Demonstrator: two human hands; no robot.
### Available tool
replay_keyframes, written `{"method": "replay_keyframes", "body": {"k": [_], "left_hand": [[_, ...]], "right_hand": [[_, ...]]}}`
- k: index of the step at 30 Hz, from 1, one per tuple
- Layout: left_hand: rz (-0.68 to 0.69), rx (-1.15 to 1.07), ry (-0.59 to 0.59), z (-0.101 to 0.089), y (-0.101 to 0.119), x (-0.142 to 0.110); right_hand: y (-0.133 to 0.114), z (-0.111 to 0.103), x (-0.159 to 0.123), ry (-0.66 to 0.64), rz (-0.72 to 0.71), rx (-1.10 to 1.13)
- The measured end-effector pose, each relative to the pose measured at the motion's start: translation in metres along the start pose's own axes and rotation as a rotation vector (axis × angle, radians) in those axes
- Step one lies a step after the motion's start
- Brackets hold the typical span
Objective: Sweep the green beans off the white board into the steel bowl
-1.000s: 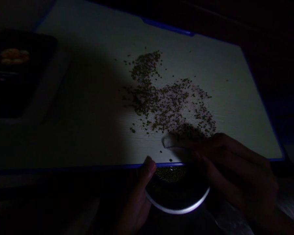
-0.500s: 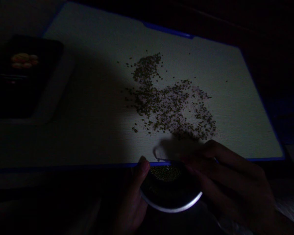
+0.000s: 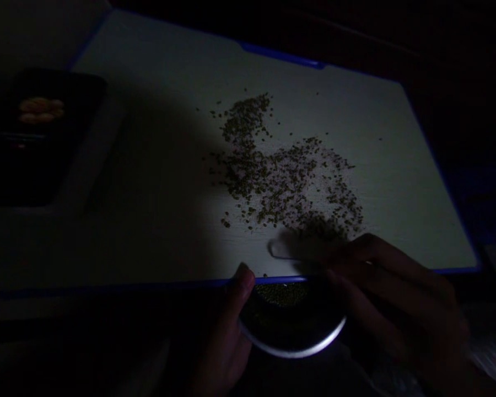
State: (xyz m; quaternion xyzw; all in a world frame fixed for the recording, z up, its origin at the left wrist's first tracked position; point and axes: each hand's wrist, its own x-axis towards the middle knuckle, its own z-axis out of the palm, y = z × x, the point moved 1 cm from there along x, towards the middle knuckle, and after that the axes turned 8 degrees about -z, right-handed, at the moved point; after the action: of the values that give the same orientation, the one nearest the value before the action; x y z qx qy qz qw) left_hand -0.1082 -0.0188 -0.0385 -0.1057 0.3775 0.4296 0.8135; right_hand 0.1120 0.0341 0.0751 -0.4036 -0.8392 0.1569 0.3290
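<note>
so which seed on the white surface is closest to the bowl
The lone dark seed at the near blue edge of the white surface, just right of the left thumb. It sits apart; the surface's other seeds lie farther back.

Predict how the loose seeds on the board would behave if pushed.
The seeds would probably slide or roll readily, since they look small, roundish and loose. They would likely scatter rather than move together, as several strays lie apart on the board. One near its blue edge might easily drop off.
</note>
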Motion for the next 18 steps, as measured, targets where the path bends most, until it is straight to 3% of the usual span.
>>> {"method": "replay_keyframes", "body": {"k": [3,9,15,18], "left_hand": [[0.034,0.039,0.082,0.009,0.000,0.001],[0.027,0.072,0.104,0.012,-0.001,-0.002],[0.035,0.075,0.153,0.002,-0.003,0.003],[0.034,0.063,0.108,0.004,-0.011,0.007]], "right_hand": [[-0.002,0.007,0.008,-0.037,-0.079,0.034],[-0.007,0.010,0.017,-0.106,-0.114,0.112],[-0.003,0.000,-0.003,-0.034,-0.058,0.034],[0.006,-0.011,-0.016,0.047,0.003,-0.024]]}}
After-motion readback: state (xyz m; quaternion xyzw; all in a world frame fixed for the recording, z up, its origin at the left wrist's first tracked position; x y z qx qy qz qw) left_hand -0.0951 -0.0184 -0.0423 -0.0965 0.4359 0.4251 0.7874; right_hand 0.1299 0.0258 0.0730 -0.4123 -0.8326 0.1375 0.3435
